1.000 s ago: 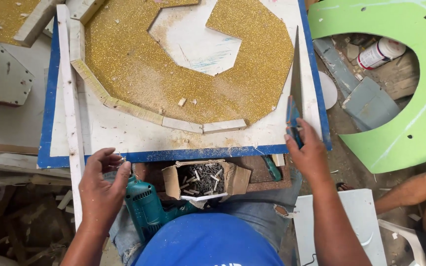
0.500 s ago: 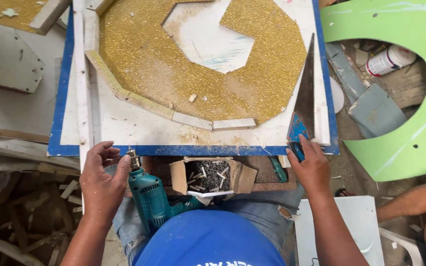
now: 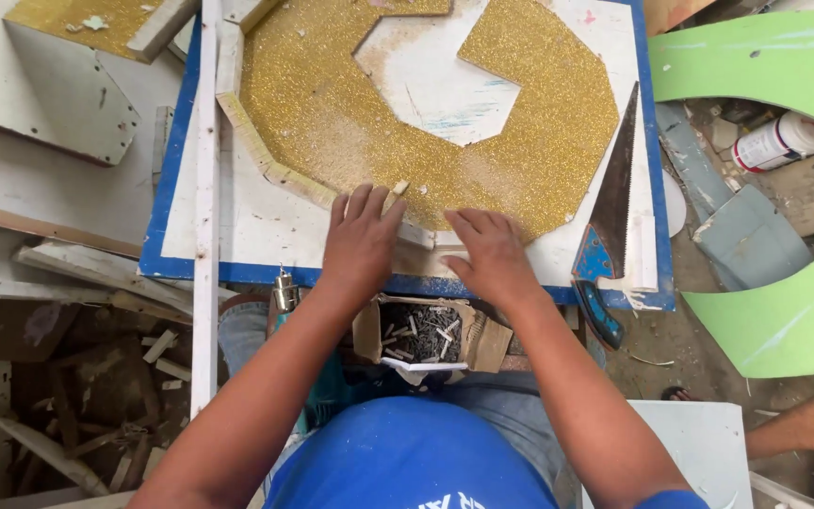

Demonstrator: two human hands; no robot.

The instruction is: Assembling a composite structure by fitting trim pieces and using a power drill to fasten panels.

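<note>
From the head camera I see both hands lying flat on the gold glitter shape [image 3: 332,123], down at its six o'clock edge. The left hand [image 3: 362,236] has its fingers close together, pressing on a small white strip [image 3: 416,236] that runs along the rim. The right hand [image 3: 492,254] lies flat too, fingers a little apart, holding nothing. I think the strip could slide out of line if one hand pushes harder. A hand saw [image 3: 614,198] rests at three o'clock, teeth facing the hands, so a quick move that way could scratch. The shape is sparkly gold, curved like a ring with a white gap, on a white board [image 3: 275,226] with blue edges.
</note>
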